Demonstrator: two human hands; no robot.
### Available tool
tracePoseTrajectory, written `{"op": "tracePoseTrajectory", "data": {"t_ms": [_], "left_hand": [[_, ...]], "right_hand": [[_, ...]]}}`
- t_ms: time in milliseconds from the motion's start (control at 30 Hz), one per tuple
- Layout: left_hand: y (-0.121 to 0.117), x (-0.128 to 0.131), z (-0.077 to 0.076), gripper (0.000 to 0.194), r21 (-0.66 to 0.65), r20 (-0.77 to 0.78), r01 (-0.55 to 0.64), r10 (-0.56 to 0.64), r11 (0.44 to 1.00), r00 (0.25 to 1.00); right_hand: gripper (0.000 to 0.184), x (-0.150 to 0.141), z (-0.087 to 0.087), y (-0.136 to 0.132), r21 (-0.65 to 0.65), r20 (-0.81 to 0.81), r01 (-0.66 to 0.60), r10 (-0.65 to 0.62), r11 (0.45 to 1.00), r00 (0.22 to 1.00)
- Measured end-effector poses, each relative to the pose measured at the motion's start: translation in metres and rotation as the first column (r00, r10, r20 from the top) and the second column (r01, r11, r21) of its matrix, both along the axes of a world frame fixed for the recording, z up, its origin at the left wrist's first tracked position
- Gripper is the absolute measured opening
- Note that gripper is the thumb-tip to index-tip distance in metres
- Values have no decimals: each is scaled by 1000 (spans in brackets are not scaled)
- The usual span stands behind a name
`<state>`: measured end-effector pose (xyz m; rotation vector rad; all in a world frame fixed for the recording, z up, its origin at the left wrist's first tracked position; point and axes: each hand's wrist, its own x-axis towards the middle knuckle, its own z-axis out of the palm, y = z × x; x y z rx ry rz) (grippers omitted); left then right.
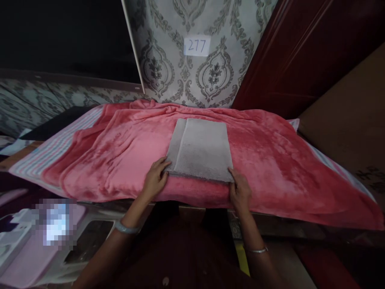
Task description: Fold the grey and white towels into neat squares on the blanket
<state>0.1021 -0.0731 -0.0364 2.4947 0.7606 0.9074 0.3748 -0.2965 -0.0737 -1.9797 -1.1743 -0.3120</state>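
A grey plush cloth point(204, 148), folded into a flat rectangle, lies on a pink fleece blanket point(132, 148). A lengthwise fold line runs near its left side. My left hand point(156, 178) pinches the cloth's near left corner between thumb and fingers. At the near right corner, my right hand point(240, 186) grips the edge, thumb on top and the other fingers partly hidden beneath. The cloth's near edge faces me and seems to sit close to the blanket's front edge.
Behind the blanket is a patterned wall with a paper label point(197, 45) reading 277. A large dark screen point(66, 40) stands at the back left, a brown cardboard box point(349, 108) at the right. Low on the left are a pink lid point(33, 257) and a white power strip point(15, 237).
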Motion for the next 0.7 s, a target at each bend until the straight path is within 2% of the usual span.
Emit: {"op": "tracePoseTrajectory", "data": {"t_ms": [133, 267, 400, 700], "left_hand": [[1, 0, 1, 51, 44, -21, 56, -55, 997, 998], [3, -1, 0, 38, 38, 17, 70, -71, 997, 997], [2, -1, -1, 33, 21, 41, 41, -42, 999, 998], [0, 4, -2, 30, -16, 122, -12, 14, 1000, 992]], "right_hand": [[59, 1, 1, 1, 1, -9, 18, -18, 1000, 1000], [53, 0, 4, 3, 111, -79, 45, -36, 993, 996], [50, -3, 7, 5, 122, -131, 103, -87, 987, 988], [47, -5, 14, 8, 116, -203, 116, -91, 987, 975]]}}
